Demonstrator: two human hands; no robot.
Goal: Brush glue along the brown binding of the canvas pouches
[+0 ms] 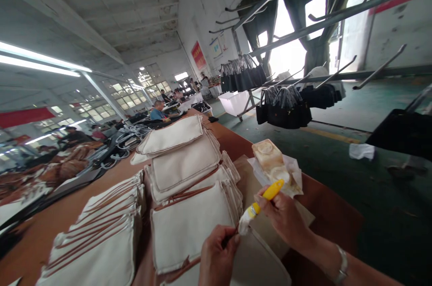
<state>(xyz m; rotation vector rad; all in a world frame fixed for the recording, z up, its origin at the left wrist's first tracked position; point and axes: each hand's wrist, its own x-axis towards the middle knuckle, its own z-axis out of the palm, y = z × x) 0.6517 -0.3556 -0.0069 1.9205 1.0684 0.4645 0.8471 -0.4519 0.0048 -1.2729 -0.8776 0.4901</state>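
A paint brush point(262, 200) with a yellow handle and white-coated bristles is gripped in my right hand point(286, 216). Its bristles meet a small dark brown strip at the fingertips of my left hand point(220, 254), which is closed in a pinch on that strip. How far the strip runs is hidden by the fingers. Below both hands lies a cream bag panel point(259, 261) with stitched edges. Just beyond my right hand, a cut-open plastic container point(268, 153) smeared with white paste rests on a white sheet point(295, 171).
Stacks of cream bag pieces point(185, 214) with brown trim stand in front, and another row point(97, 241) is at left. Black bags point(285, 112) hang on a metal rack point(286, 36) at right. A seated person point(158, 112) is farther down the brown table point(229, 135).
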